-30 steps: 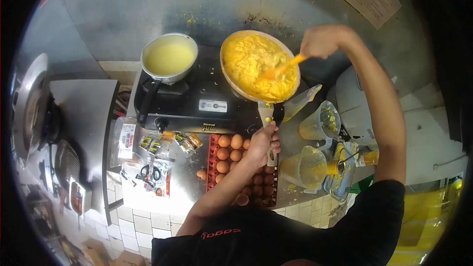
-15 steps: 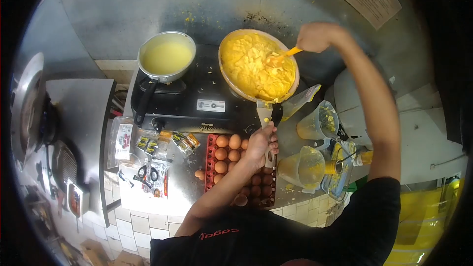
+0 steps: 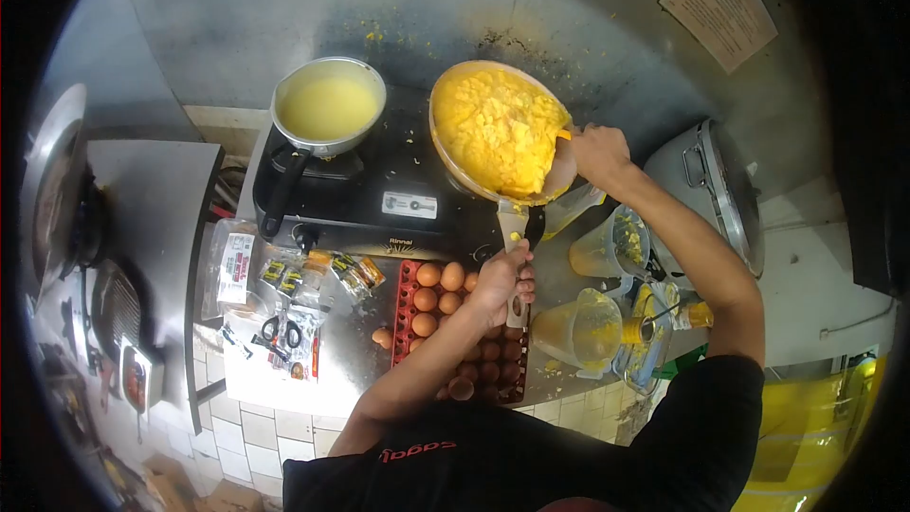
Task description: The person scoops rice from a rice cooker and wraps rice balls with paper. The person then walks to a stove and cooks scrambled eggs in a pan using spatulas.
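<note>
My left hand [image 3: 502,283] is wrapped round the pale handle [image 3: 513,228] of a wide pan [image 3: 564,173] on the right side of the stove. Soft yellow scrambled egg [image 3: 498,128] fills most of the pan, and bare pan surface shows at its lower right. At the pan's right edge, my right hand [image 3: 599,154] is closed on an orange spatula [image 3: 563,135], whose blade is hidden by the egg. A red tray [image 3: 404,308] with several brown eggs [image 3: 428,275] lies beneath my left hand and forearm.
A pot [image 3: 329,106] of pale yellow liquid stands on the stove [image 3: 360,213] at left. Two plastic jugs [image 3: 597,251] [image 3: 580,330] stand right of the eggs. Scissors [image 3: 282,332] and small packets [image 3: 356,275] lie at left. A large lidded pot [image 3: 706,194] stands at right.
My right hand has moved down to the pan's right edge with the spatula. The egg has shifted away from the lower right, baring the pan there. My left hand still holds the handle.
</note>
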`<state>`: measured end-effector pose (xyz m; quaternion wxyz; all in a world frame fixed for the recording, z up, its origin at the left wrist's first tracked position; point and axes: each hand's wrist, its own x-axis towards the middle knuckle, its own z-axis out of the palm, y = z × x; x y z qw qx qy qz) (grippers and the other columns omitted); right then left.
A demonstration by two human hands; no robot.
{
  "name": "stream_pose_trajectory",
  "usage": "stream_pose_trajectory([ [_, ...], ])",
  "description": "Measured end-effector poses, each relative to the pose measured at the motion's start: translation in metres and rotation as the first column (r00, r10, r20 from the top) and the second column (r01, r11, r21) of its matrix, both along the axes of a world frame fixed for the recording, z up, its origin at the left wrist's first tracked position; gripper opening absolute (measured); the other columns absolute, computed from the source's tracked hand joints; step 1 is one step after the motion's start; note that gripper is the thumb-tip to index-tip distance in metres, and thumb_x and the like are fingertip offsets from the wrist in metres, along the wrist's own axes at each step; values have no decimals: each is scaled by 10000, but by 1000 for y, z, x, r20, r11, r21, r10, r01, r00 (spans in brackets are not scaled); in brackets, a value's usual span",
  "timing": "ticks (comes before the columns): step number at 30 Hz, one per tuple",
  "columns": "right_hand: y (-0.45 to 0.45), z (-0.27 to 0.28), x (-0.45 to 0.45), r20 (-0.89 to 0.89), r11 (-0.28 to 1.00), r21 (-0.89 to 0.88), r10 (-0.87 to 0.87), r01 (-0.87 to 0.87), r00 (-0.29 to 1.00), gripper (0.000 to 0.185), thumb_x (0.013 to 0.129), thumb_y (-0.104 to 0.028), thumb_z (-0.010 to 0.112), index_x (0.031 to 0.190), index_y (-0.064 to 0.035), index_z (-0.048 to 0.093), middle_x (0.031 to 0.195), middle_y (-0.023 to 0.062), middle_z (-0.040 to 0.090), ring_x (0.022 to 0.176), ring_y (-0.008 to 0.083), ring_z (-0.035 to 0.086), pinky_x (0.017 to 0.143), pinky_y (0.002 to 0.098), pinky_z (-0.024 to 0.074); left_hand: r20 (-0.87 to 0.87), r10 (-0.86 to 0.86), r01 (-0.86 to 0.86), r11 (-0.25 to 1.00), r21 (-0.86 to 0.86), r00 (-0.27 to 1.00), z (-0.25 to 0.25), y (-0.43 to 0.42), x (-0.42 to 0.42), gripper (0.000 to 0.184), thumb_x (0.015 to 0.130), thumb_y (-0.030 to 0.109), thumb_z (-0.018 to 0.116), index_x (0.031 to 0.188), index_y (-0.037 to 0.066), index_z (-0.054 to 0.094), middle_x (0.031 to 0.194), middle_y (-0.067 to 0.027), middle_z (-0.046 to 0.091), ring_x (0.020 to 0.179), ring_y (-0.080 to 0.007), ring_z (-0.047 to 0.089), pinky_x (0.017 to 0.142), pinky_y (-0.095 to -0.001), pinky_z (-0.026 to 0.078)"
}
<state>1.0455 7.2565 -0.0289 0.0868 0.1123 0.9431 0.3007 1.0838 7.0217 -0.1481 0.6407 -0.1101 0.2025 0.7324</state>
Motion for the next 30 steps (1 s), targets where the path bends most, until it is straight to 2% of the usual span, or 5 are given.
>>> stream_pose_trajectory([
  [6, -13, -4, 6, -232, 923, 56, 384, -382, 894, 176, 756, -84, 560, 889, 15, 620, 826, 121, 618, 717, 252, 653, 578, 332, 538, -15, -29, 29, 1000, 11, 999, 0, 0, -3, 240, 967, 324, 547, 927, 121, 426, 653, 15, 380, 486, -85, 334, 451, -256, 317],
  [10, -35, 2, 20, -123, 875, 70, 484, -479, 867, 385, 757, -143, 568, 1095, 41, 593, 830, 68, 577, 758, 198, 611, 595, 310, 503, -20, -9, 10, 999, 37, 1000, -4, 1, -1, 238, 967, 316, 548, 941, 115, 422, 653, 15, 379, 490, -87, 335, 451, -255, 313],
  [17, -85, 17, 67, 46, 828, 126, 546, -547, 837, 425, 763, -182, 564, 1125, 33, 624, 820, 35, 564, 731, 166, 580, 604, 292, 476, -3, -3, 3, 997, 72, 1000, -16, 6, 3, 244, 966, 320, 554, 956, 107, 435, 662, 12, 383, 499, -87, 340, 452, -247, 305],
  [24, -86, 88, 82, -118, 971, -72, 217, -226, 969, 250, 738, -88, 602, 988, -69, 602, 922, 75, 621, 786, 251, 643, 624, 382, 523, -38, -18, 20, 998, 59, 999, -17, 4, 1, 241, 972, 328, 544, 966, 105, 453, 661, 13, 386, 510, -91, 353, 453, -240, 303],
  [30, -43, 126, 69, -36, 901, -409, 145, -147, 989, 248, 756, -44, 595, 994, -88, 646, 945, 119, 665, 912, 341, 642, 744, 445, 516, -27, -26, 28, 998, 61, 999, -15, 4, 1, 238, 979, 336, 528, 950, 107, 469, 660, 14, 393, 505, -93, 358, 450, -237, 309],
])
